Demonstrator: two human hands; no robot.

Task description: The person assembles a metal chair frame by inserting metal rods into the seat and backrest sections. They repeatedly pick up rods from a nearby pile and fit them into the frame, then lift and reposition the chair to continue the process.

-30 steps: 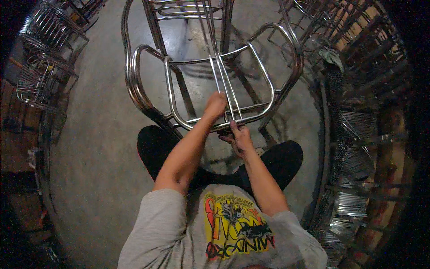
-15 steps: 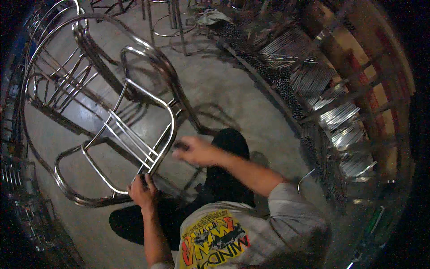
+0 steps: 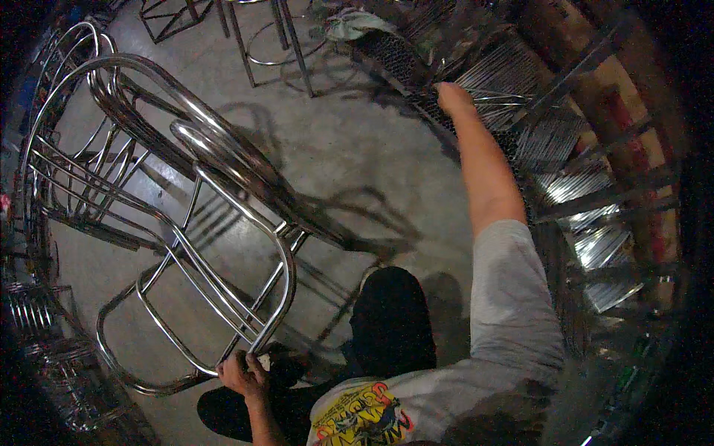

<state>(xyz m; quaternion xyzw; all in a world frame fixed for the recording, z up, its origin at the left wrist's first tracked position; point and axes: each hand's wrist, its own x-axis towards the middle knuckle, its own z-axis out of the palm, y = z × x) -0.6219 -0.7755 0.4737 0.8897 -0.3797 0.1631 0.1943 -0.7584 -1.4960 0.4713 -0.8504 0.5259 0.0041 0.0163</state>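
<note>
A shiny bent-tube metal chair frame [image 3: 286, 271] lies tilted on the floor at the left, with thin parallel rods across its seat. My left hand [image 3: 244, 374] is closed round the seat's near tube, thumb on top. Far out to the right, my right arm is stretched toward a stack of dark metal tubes [image 3: 401, 63]. The right hand [image 3: 454, 99] is at the edge of that stack with its fingers curled. A short upright metal piece [image 3: 440, 65] shows just beyond them; whether they grip it is hidden.
Bundles of thin bright rods [image 3: 506, 70] lie on a rack at the right. More chair frames [image 3: 71, 48] stand at the far left, and a round-ringed metal stool [image 3: 297, 56] at the back. My bent knee [image 3: 394, 320] is close to the chair frame.
My right hand has moved from beside the seat, where it held something small and dark, far out to the tube stack. My left hand stays on the frame; the view has shifted.
</note>
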